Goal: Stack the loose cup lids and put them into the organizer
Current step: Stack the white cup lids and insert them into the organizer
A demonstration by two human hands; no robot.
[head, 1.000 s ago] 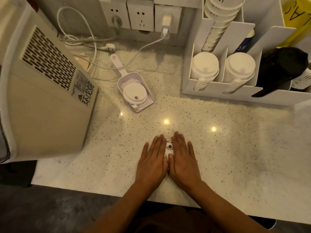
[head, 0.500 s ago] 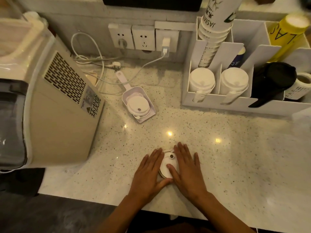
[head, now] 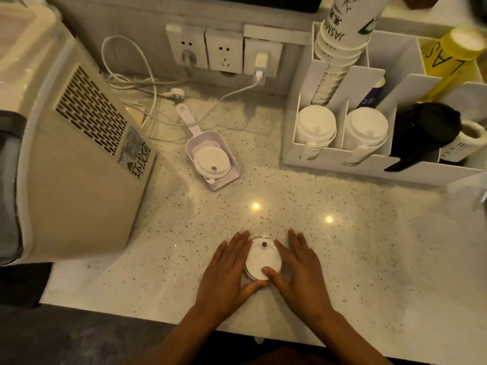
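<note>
On the speckled counter (head: pixel 369 246), a white cup lid (head: pixel 263 260) is lying flat at 6 o'clock, near the front edge. The left hand (head: pixel 226 272) and right hand (head: pixel 300 270) are flanking it with straight fingers lying flat, thumbs touching its near rim. Another lid (head: pixel 212 162) is sitting in a white scoop (head: pixel 210 154) toward 11 o'clock. The white organizer (head: pixel 329 159) is standing at 2 o'clock, holding two lid stacks (head: pixel 315 123) in front compartments.
</note>
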